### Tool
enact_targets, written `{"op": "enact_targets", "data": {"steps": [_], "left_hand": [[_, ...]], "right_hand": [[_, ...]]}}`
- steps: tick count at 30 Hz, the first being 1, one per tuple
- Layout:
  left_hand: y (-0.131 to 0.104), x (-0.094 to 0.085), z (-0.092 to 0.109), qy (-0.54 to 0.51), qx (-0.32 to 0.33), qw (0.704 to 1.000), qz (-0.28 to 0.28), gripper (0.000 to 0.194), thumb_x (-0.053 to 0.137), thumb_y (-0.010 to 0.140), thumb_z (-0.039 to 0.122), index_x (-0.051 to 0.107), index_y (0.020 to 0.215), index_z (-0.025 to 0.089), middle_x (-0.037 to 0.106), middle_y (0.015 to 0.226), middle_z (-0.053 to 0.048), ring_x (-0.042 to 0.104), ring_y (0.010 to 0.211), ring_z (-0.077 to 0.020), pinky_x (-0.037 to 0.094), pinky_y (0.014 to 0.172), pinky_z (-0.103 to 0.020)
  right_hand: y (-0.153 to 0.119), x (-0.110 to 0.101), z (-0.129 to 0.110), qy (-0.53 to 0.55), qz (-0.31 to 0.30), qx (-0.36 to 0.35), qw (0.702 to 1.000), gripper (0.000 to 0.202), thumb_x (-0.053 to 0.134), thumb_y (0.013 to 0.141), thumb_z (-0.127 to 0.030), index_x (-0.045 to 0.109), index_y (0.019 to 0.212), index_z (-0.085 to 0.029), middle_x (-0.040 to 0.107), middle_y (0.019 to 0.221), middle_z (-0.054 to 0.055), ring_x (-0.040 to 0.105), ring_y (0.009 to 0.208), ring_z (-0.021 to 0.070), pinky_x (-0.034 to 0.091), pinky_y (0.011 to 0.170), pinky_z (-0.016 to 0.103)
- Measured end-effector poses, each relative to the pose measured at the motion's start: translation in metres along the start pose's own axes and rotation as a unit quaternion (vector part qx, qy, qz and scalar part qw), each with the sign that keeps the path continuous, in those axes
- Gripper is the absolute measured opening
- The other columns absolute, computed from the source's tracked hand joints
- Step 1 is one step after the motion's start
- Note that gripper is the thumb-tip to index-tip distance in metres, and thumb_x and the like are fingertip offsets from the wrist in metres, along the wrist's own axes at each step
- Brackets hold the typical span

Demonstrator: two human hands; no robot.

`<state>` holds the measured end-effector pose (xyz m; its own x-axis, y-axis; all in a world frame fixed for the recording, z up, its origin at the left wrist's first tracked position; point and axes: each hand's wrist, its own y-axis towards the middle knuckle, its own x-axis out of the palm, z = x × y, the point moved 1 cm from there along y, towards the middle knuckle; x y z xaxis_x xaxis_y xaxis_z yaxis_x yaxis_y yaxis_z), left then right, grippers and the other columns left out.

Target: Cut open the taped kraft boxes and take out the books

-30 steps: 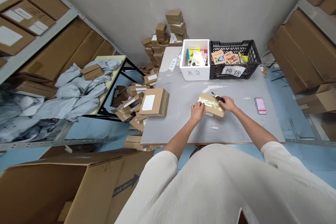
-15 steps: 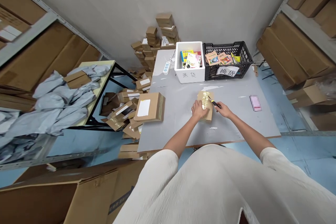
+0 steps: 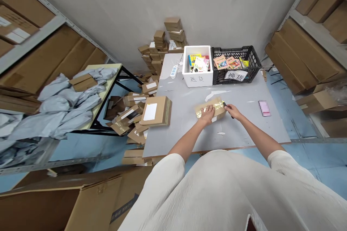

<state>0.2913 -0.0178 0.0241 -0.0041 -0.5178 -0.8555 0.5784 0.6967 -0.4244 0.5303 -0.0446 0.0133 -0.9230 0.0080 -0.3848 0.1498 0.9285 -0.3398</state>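
Observation:
A small cardboard box (image 3: 219,113) with shiny tape along its top lies slanted on the grey table (image 3: 179,130). My left hand (image 3: 207,114) rests on its taped top, fingers spread. In my right hand (image 3: 233,111) is a black and yellow utility knife (image 3: 228,110), its tip at the box's right end, on the tape. A larger cardboard box (image 3: 159,111) with a white label stands at the table's left edge.
At the table's back are a white foam box (image 3: 198,79) and a black crate (image 3: 223,79), both holding books. A pink item (image 3: 264,108) lies at the right. Grey parcels (image 3: 65,104) cover a side table; boxes (image 3: 130,113) pile up left of my table.
The small box has turned from lengthwise to slanting crosswise, under my left hand. My right hand has moved slightly right with the knife, which is now at the box's right end.

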Motion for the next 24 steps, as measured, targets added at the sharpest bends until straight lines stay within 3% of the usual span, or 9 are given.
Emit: {"op": "enact_targets", "data": {"steps": [5,8,11,15,18,24], "left_hand": [[-0.009,-0.002,0.003,0.018,0.006,0.996,0.087,0.081,0.079,0.086,0.024,0.044,0.158,0.022,0.049,0.161,-0.021,0.046,0.153,-0.0384,0.033,0.126,-0.054],[-0.008,-0.002,0.009,0.024,0.016,0.996,0.087,0.068,0.083,0.087,0.035,0.053,0.147,0.022,0.056,0.150,-0.019,0.053,0.141,-0.0374,0.039,0.118,-0.049],[-0.007,-0.002,0.011,0.032,0.018,0.996,0.086,0.062,0.085,0.087,0.037,0.058,0.141,0.022,0.060,0.147,-0.017,0.056,0.139,-0.0366,0.042,0.113,-0.045],[-0.004,0.001,0.012,0.061,0.026,0.994,0.091,0.056,0.085,0.086,0.034,0.063,0.135,0.020,0.065,0.140,-0.017,0.061,0.133,-0.0357,0.034,0.122,-0.048],[-0.002,0.004,0.013,0.077,0.028,0.992,0.093,0.054,0.084,0.086,0.033,0.064,0.135,0.020,0.068,0.139,-0.017,0.063,0.133,-0.0365,0.025,0.129,-0.052],[0.001,0.009,0.014,0.056,0.011,0.994,0.089,0.064,0.090,0.079,0.032,0.061,0.135,0.021,0.067,0.137,-0.016,0.064,0.131,-0.0356,0.021,0.130,-0.055]], "right_hand": [[-0.010,0.009,-0.001,0.071,-0.062,0.055,0.994,0.026,0.074,0.095,-0.047,0.065,0.101,-0.023,0.082,0.106,0.008,0.078,0.101,0.0220,0.058,0.084,0.029],[-0.017,0.011,-0.001,0.111,-0.123,0.092,0.982,0.026,0.077,0.095,-0.045,0.065,0.100,-0.022,0.083,0.107,0.010,0.080,0.095,0.0211,0.059,0.076,0.026],[-0.021,0.002,0.001,0.107,-0.134,0.090,0.981,0.025,0.075,0.098,-0.045,0.068,0.102,-0.022,0.082,0.111,0.010,0.078,0.088,0.0185,0.060,0.071,0.024],[-0.022,-0.023,0.005,0.022,-0.118,0.065,0.991,0.029,0.067,0.103,-0.047,0.068,0.091,-0.020,0.079,0.101,0.008,0.070,0.074,0.0138,0.056,0.062,0.021],[-0.021,-0.042,0.006,-0.025,-0.141,0.037,0.989,0.027,0.068,0.103,-0.047,0.068,0.096,-0.020,0.077,0.094,0.007,0.068,0.068,0.0138,0.054,0.058,0.022],[-0.017,-0.068,-0.005,-0.179,-0.177,-0.043,0.967,0.024,0.069,0.101,-0.046,0.072,0.102,-0.022,0.079,0.095,0.005,0.072,0.079,0.0177,0.053,0.068,0.025]]}}
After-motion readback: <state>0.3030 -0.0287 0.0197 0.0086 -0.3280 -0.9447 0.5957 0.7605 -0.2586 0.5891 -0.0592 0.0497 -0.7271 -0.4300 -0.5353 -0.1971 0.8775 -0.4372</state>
